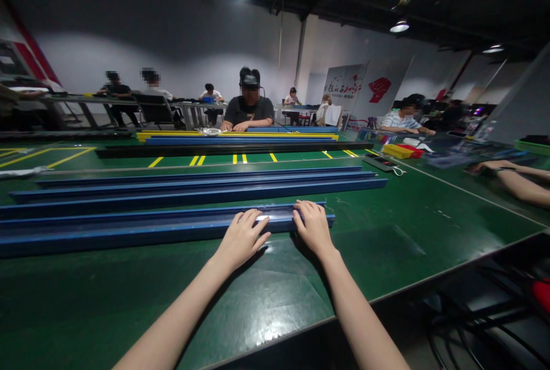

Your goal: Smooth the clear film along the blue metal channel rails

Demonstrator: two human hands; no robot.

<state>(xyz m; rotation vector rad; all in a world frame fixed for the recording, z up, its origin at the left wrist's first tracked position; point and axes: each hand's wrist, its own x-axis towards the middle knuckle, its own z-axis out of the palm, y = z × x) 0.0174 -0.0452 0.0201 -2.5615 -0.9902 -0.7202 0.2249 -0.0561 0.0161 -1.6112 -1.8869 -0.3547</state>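
Note:
A long blue channel (129, 229) lies lengthwise on the green table (266, 295), nearest to me. My left hand (244, 237) rests on this channel near its right part, with the fingers spread over the front wall and a small white patch beside the fingertips. Close to the channel's right end, my right hand (313, 224) lies over it, fingers bent across the wall and thumb apart. Between the two hands a short stretch of the channel shows. The undersides of both hands are hidden.
Beyond lie more blue channels (206, 188), a black strip (240, 148) and yellow strips (180, 136). A dark device (381, 162) and a yellow tray (396, 151) sit at right. A person (249, 111) sits opposite; another person's arms (515, 178) reach in from the right.

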